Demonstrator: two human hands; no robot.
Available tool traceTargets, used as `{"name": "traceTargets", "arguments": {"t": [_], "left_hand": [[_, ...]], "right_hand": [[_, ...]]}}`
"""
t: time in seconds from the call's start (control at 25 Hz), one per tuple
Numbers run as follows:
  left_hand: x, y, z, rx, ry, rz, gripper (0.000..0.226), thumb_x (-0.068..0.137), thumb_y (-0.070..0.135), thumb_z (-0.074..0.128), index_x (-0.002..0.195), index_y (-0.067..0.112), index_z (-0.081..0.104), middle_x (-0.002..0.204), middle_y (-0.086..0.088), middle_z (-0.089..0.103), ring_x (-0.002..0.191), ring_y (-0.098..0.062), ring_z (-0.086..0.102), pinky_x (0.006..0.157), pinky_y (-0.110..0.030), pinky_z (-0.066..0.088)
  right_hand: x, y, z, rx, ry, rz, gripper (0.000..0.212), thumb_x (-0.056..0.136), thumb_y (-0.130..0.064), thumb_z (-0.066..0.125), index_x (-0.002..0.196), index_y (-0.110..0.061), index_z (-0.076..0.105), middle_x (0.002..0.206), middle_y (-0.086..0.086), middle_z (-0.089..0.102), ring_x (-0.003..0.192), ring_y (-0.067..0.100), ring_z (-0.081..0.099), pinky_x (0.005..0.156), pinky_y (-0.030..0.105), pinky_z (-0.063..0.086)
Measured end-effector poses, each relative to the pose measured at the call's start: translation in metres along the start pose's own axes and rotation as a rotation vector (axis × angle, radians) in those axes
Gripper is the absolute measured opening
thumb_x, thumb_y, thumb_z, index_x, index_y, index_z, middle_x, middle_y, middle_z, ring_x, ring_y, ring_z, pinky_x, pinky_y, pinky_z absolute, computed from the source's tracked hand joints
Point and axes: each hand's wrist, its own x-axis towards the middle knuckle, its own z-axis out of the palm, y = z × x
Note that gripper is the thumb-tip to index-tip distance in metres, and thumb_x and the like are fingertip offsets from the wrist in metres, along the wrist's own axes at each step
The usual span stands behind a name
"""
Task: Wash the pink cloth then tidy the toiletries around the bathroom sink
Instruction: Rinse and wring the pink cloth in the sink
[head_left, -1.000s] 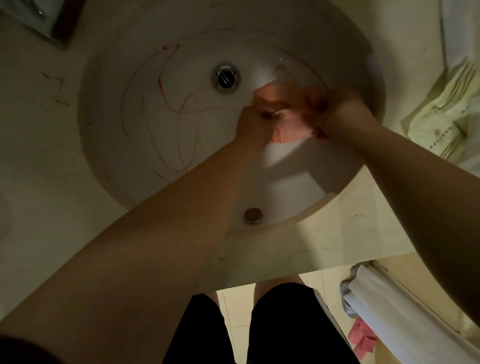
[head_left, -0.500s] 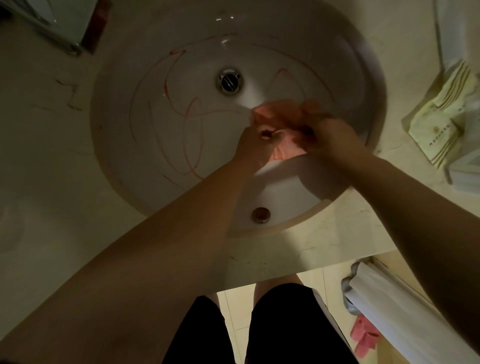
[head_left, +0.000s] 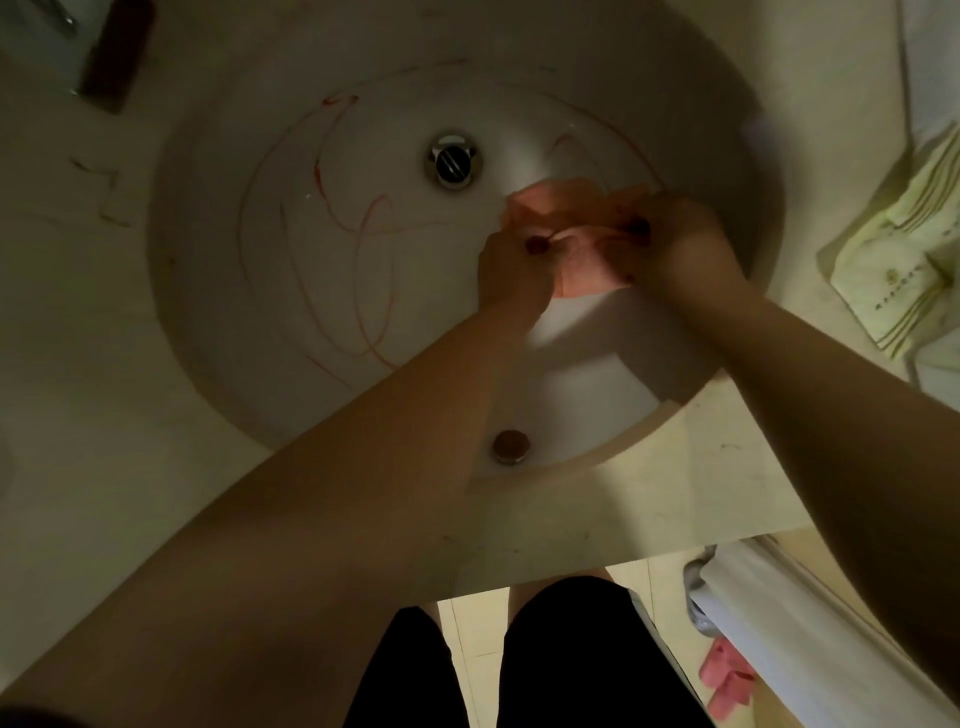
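Both hands meet over the right half of the sink (head_left: 218, 322), just past the drain (head_left: 453, 160). The left hand (head_left: 511, 278) and right hand (head_left: 685, 247) each grip the bunched pink cloth (head_left: 582, 260) with curled fingers, apparently pinching it in dim light.

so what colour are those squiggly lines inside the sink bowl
Red, thin looping lines across the pale round sink bowl, clearest in the head view.

Pink cloth (head_left: 576, 270), crumpled, bunched between both hands, above round white sink (head_left: 218, 291), right of drain
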Motion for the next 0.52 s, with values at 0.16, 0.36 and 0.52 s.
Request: {"name": "traceTargets", "arguments": {"t": [0.16,0.36,0.52], "left_hand": [[0.029,0.018,0.0,0.031,0.014,0.032,0.023,0.082,0.023,0.069,0.102,0.012,0.072,0.099,-0.009,0.072,0.094,-0.021,0.067,0.08,-0.029,0.054],[0.04,0.026,-0.006,0.047,-0.04,0.036,0.022,0.079,0.021,0.069,0.099,0.013,0.073,0.098,-0.014,0.072,0.094,-0.028,0.068,0.083,-0.036,0.056],[0.018,0.017,-0.013,0.026,-0.074,0.068,0.028,0.075,0.025,0.066,0.097,0.008,0.073,0.099,-0.016,0.072,0.097,-0.031,0.067,0.082,-0.033,0.053]], "right_hand": [[0.027,-0.002,-0.001,-0.051,-0.001,0.07,0.033,0.091,-0.024,0.059,0.12,-0.007,0.062,0.116,0.018,0.065,0.107,0.033,0.061,0.093,0.039,0.048],[0.036,-0.006,-0.002,-0.107,0.0,0.108,0.038,0.092,-0.031,0.056,0.123,-0.009,0.06,0.118,0.017,0.064,0.11,0.034,0.059,0.095,0.041,0.046],[0.014,-0.01,0.01,0.017,-0.004,0.155,0.037,0.091,-0.027,0.06,0.123,-0.008,0.058,0.117,0.016,0.064,0.108,0.03,0.059,0.083,0.028,0.043]]}}
